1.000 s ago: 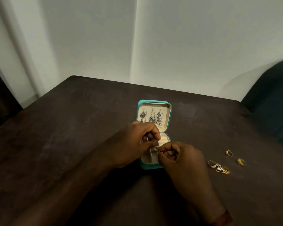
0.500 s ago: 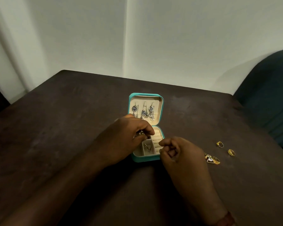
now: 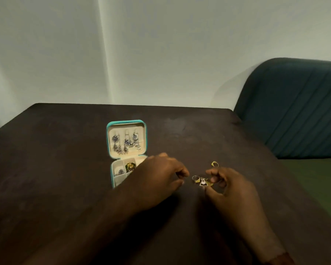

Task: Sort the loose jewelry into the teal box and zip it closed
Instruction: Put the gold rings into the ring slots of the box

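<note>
Open teal box (image 3: 127, 123), earrings (image 3: 125, 143) in lid (gold piece (image 3: 130, 166) below)

the dark table (image 3: 55, 169) is left bare across its whole left half and along its far edge, so open passage is offered there. the middle is taken up by the open teal box (image 3: 127, 150), whose raised lid blocks a low approach from the far side. the box's right front corner is covered by the left hand (image 3: 157, 180). the narrow gap between the left hand and the right hand (image 3: 231, 190) is filled by a cluster of rings (image 3: 202, 181). a single gold ring (image 3: 214, 164) lies just beyond the right hand. the right side is bounded by a dark teal chair back (image 3: 298, 108).
</note>
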